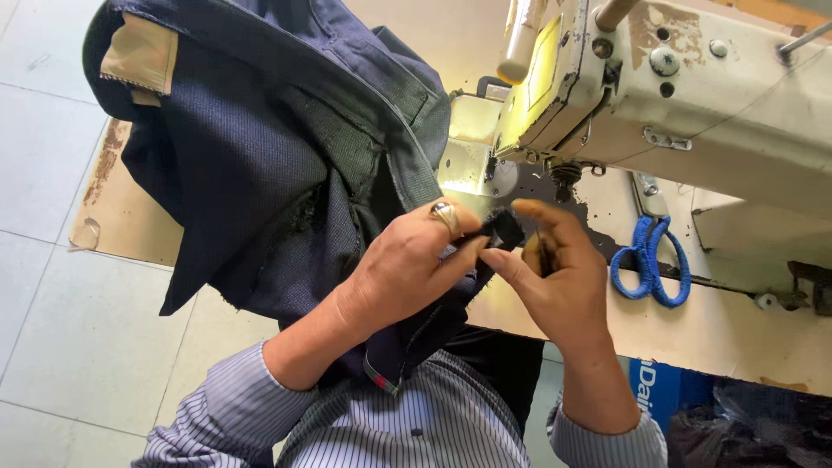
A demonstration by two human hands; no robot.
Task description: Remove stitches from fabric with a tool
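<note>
- The left hand comes up from a striped sleeve, wrist bent, knuckles toward the camera; a ring sits on one finger. Its fingertips are pressed together on a small dark fabric piece.
- The right hand rises from the lower right, palm turned toward the left hand, thumb and forefinger closed on the same fabric piece from the other side. A thin dark tool shows between its fingers; I cannot tell what kind.
- The fabric piece lies between the two hands, touching both sets of fingertips, at the edge of a dark navy garment.
- The garment hangs to the left of and above the left hand, draping down under the left wrist, with a tan patch at its far upper corner.
- Beyond the right hand stands a cream sewing machine; blue-handled scissors lie on the tabletop just to the right of that hand.
</note>
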